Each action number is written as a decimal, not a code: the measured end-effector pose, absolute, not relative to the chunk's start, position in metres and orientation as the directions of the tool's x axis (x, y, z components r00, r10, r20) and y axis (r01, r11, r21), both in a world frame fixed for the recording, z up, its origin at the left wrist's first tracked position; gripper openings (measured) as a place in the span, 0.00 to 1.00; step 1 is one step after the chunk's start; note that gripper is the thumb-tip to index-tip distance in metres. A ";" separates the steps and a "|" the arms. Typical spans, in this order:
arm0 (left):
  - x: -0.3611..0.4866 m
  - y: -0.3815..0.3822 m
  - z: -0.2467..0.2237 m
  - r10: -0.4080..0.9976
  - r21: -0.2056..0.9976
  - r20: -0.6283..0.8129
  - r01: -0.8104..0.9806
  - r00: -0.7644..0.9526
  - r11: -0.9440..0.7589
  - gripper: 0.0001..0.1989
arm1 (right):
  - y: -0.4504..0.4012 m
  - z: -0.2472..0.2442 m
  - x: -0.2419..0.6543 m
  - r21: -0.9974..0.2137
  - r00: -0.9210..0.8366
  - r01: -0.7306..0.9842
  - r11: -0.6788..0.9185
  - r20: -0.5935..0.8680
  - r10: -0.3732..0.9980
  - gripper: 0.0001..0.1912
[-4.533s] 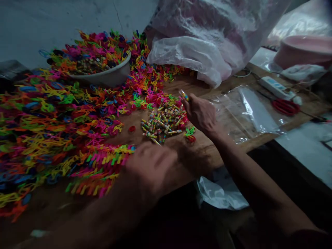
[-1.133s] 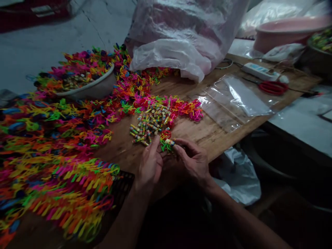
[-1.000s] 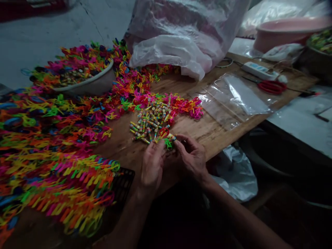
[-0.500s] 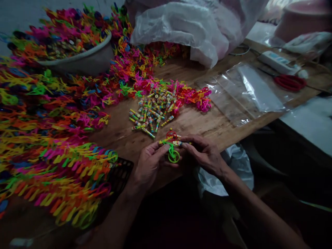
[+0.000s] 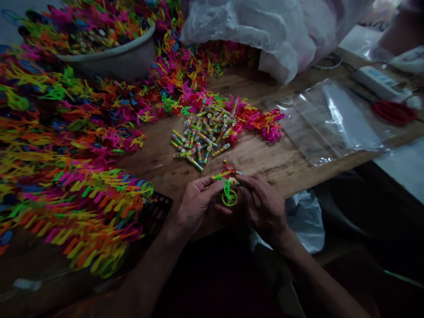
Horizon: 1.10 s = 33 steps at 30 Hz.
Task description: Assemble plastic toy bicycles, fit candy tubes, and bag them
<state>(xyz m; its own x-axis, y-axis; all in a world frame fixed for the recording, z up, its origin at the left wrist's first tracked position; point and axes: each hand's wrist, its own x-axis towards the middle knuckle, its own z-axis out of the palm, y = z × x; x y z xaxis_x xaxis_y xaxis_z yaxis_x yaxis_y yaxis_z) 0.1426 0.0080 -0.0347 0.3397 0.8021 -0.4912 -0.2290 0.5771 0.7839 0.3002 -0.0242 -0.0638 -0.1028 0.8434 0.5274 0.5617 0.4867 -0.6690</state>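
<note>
Near the table's front edge, my left hand (image 5: 202, 199) pinches a small plastic toy (image 5: 229, 196) between thumb and fingers. The toy has a green part with a ring at its lower end, plus yellow and red parts above. My right hand (image 5: 266, 205) is close beside it, fingers curled and closed round a small printed tube (image 5: 233, 180) at the toy's right side. The fingers partly hide the tube, and I cannot tell whether it is joined to the toy. Just beyond both hands lies a pile of similar short tubes (image 5: 207, 132).
Heaped coloured plastic pieces (image 5: 76, 115) cover the left side, around a full basin (image 5: 109, 62). Rows of pieces stand by a black rack (image 5: 160, 212). Clear plastic bags (image 5: 308, 128), red-handled scissors (image 5: 394, 112) and a power strip (image 5: 380, 84) lie at the right.
The view has shifted, so the table's things appear further right and slightly higher. My right hand's fingers have curled in more at the tube. My left hand keeps its pinch on the toy.
</note>
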 end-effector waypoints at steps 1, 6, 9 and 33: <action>0.143 0.007 -0.036 0.803 0.786 -0.495 -0.223 0.332 0.577 0.12 | -0.024 -0.066 0.300 -0.675 -0.123 0.553 0.489 0.514 0.849 0.18; 0.143 0.001 -0.042 0.771 0.756 -0.514 -0.226 0.375 0.614 0.12 | -0.027 -0.080 0.303 -0.682 -0.150 0.519 0.516 0.522 0.840 0.17; 0.143 -0.002 -0.045 0.699 0.684 -0.546 -0.235 0.462 0.690 0.12 | -0.030 -0.085 0.304 -0.649 -0.172 0.529 0.546 0.548 0.819 0.18; 0.141 -0.016 -0.040 0.794 0.801 -0.558 -0.095 0.239 0.591 0.14 | -0.042 -0.078 0.306 -0.654 -0.338 0.475 0.588 0.482 0.809 0.19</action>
<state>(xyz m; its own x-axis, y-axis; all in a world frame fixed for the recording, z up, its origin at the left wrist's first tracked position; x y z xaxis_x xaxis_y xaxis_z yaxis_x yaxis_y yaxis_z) 0.1415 -0.0158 -0.0403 0.2386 0.7945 -0.5585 -0.0946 0.5913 0.8008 0.3056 -0.0415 -0.0780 -0.3376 0.8088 0.4815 0.4754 0.5881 -0.6544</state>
